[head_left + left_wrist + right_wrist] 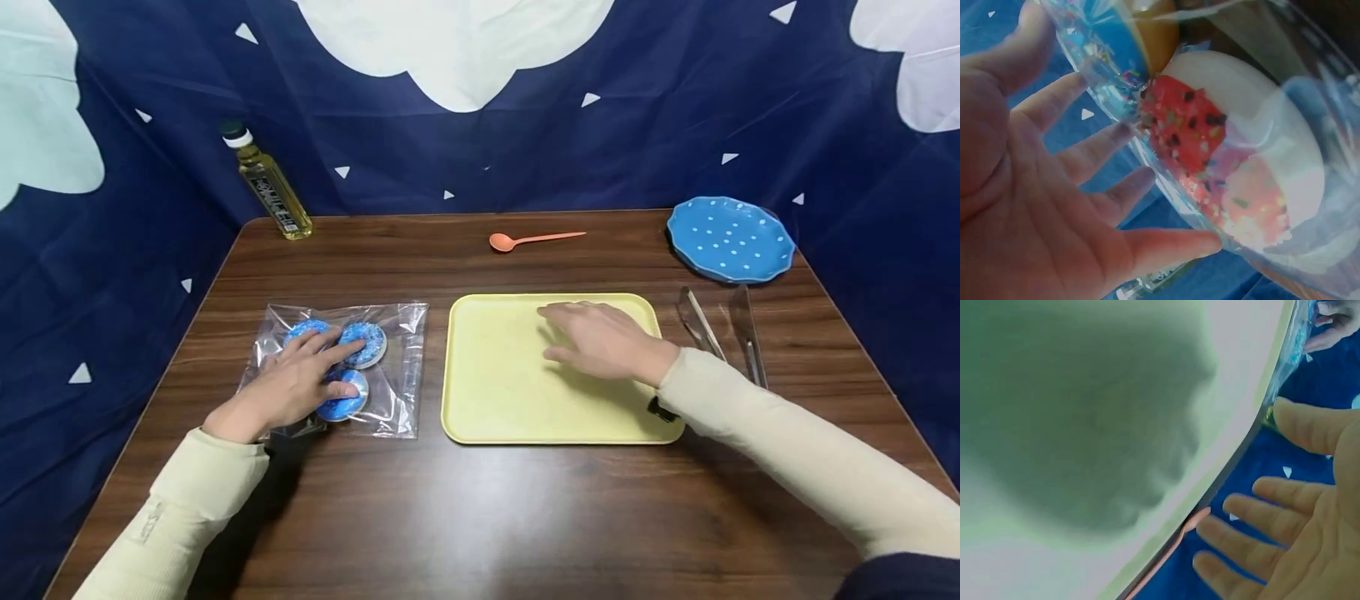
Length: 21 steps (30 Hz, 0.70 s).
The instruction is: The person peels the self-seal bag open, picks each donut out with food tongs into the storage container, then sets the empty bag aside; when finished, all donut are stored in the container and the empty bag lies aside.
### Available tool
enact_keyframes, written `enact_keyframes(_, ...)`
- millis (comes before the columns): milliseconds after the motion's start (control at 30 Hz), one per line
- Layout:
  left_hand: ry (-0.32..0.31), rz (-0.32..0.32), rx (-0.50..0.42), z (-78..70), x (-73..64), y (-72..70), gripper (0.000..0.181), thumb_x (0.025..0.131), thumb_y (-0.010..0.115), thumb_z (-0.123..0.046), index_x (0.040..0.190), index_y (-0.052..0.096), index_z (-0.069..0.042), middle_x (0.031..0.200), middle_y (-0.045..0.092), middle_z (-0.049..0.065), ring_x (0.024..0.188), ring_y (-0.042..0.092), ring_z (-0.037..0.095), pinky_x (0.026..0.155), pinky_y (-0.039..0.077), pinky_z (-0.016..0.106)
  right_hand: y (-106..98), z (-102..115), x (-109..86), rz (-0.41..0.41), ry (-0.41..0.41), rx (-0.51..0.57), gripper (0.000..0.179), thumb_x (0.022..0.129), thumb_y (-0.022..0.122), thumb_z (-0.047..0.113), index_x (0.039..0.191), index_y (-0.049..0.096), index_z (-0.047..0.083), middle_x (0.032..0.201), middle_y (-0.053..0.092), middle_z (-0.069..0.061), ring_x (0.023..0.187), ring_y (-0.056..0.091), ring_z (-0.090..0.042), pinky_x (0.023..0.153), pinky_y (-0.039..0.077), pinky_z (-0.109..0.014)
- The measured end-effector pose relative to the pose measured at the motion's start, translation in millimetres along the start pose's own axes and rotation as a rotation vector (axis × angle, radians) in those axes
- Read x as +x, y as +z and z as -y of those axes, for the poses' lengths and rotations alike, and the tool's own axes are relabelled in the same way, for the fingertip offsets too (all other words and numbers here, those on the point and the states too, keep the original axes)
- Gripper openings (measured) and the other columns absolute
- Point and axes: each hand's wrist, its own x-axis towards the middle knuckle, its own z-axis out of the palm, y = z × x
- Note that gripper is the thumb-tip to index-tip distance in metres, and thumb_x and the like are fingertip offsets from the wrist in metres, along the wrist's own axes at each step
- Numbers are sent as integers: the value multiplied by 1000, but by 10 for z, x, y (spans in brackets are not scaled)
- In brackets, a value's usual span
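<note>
My left hand [295,382] lies spread on a clear plastic bag [397,379], fingertips on the round blue pieces [363,345] inside. In the left wrist view the fingers are loosely extended along the bag; a piece with a blue sprinkled side [1110,59] and one with a red, sprinkle-patterned side [1191,128] and pale face show through the plastic. My right hand [600,340] is over a yellow tray [487,392], its shadow on the tray surface. In the right wrist view, that hand [1291,531] has separated, relaxed fingers and holds nothing.
Behind the tray lies an orange spoon [536,240]. A bottle of yellow oil [273,190] stands at the back left. At the back right is a blue dotted plate [729,242]. Metal utensils [747,337] lie beside the right forearm. Blue cloth hangs around the wooden table [480,517].
</note>
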Motion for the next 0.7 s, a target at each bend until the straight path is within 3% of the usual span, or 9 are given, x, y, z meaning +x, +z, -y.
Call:
enact_keyframes(233,21,7,-37,-27,91,-4,70,92,74,-32,150,46,-6,152,31,35,137,22,61,107,21,74,76,155,438,86,-12,47,63,95,69,42,148,51,12,144,56,-8,127,57,-24,91,52,-45)
enact_keyframes(467,-6,10,-24,-26,129,-32,70,92,74,-32,150,45,-7,153,29,34,138,21,59,107,20,73,47,350,858,68,-30,53,61,94,70,41,147,53,17,146,55,-3,130,54,-25,93,51,-49)
enact_keyframes(700,-29,32,-39,-12,59,9,71,93,73,-33,151,44,-6,153,28,35,138,20,59,106,20,75,102,617,1222,83,-71,72,58,96,69,38,148,53,18,147,54,-2,133,51,-23,96,50,-46)
